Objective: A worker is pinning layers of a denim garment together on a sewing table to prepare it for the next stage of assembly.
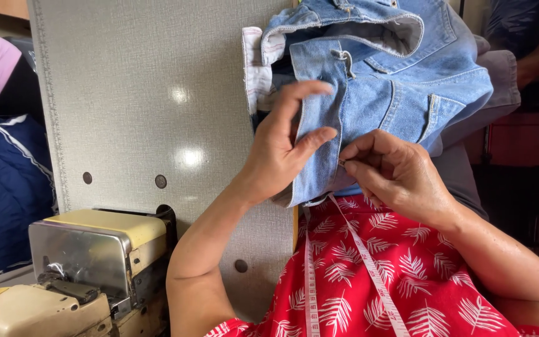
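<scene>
1. Sewing machine (85,274), cream and bare metal, at the near left corner of the grey worktop (145,93). We leave it there untouched, clear of both hands.

2. Worktop, near right edge: here the light blue denim garment (382,81) is heaped, its bulk resting on the surface so that only 1 hem edge needs lifting.

3. Our left hand (282,146): fingers spread, thumb and forefinger pressed flat on the hanging denim panel, holding it taut and turned toward us. It is grasping the cloth, not clenched.

4. Our right hand (394,171): fingertips pinched together at the panel's edge, just beside the left thumb. They close on something small and pale at the seam; we cannot tell whether it is a needle, a pin or a thread. The pinch meets the cloth where the left hand steadies it.

5. White measuring tape (369,268), 2 strands hanging down our red leaf-print garment (369,281), kept within reach.
</scene>
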